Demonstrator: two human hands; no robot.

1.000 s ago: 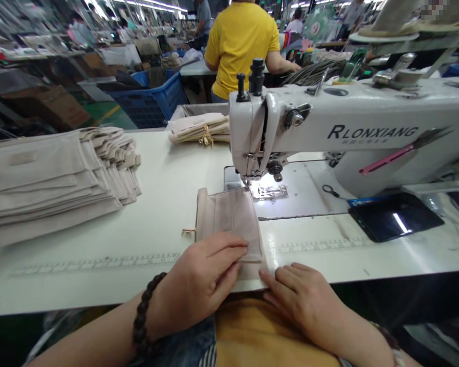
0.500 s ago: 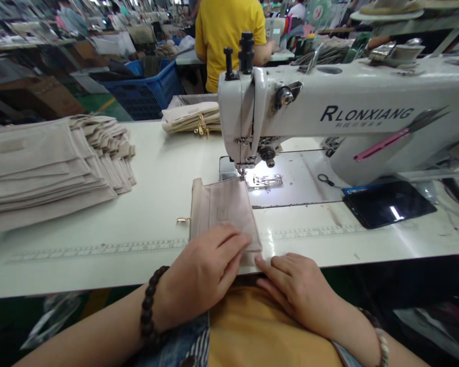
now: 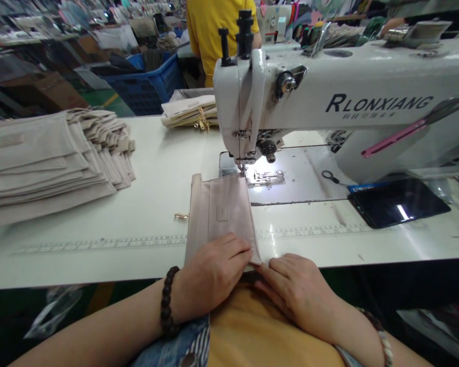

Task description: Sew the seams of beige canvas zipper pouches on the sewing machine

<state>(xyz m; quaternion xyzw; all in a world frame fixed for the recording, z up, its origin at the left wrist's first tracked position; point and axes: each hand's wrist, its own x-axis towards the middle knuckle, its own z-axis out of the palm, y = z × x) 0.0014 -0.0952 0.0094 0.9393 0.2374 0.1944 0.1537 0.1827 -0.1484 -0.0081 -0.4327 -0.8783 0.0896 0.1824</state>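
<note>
A beige fabric piece (image 3: pixel 229 204) with a small stitched patch lies on the white table, its upper right corner under the needle area of the sewing machine (image 3: pixel 241 165). A gold zipper pull (image 3: pixel 181 216) sticks out at its left side. My left hand (image 3: pixel 214 270) rests on the lower part of the piece, fingers bent together and gripping its near edge. My right hand (image 3: pixel 294 285) is at the lower right corner, thumb and forefinger pinched on the fabric at the table's front edge.
A stack of beige pieces (image 3: pixel 30 158) lies at the left, a smaller pile (image 3: pixel 191 112) behind the machine head. On the right are a black phone (image 3: pixel 401 201) and pink-handled snips (image 3: pixel 393 137). A blue crate (image 3: pixel 145 84) and a person in yellow (image 3: pixel 214 35) stand beyond.
The fabric's near edge is slightly lower in view, closer to me. My left hand has shifted a little right and down along it, and my right fingers now meet its corner.
</note>
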